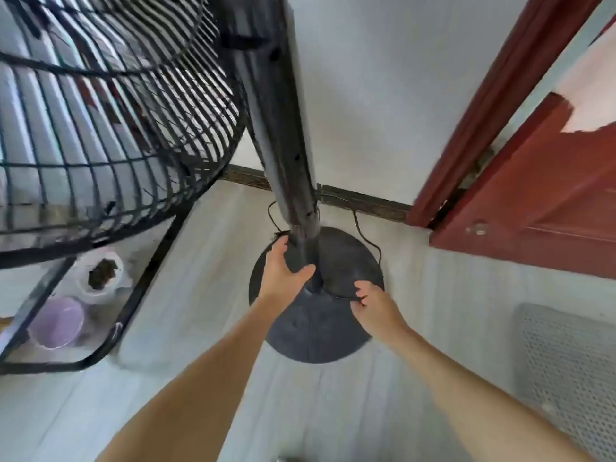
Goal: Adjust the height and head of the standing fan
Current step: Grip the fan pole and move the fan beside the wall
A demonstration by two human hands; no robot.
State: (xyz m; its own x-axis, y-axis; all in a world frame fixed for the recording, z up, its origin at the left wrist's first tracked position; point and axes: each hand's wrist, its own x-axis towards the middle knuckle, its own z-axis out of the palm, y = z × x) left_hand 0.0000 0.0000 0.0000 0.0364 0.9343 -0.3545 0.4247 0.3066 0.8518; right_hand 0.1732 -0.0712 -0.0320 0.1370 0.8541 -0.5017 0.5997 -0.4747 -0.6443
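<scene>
A black standing fan fills the upper middle of the head view. Its wire cage head [110,105] spreads over the top left. The dark pole [283,135] runs down to a round black base [346,258] on the pale floor. My left hand [283,278] wraps around the foot of the pole, thumb on one side and fingers on the other. My right hand [373,305] rests on the base's right part, its fingers pinching the black power cord [365,238] where it crosses the base.
A black metal rack frame [133,305] stands at the left with a purple bowl [58,323] and a white bowl [100,275] of dark stuff under it. A dark red door [540,201] and its frame are at the right. A perforated grey panel [566,368] sits at lower right.
</scene>
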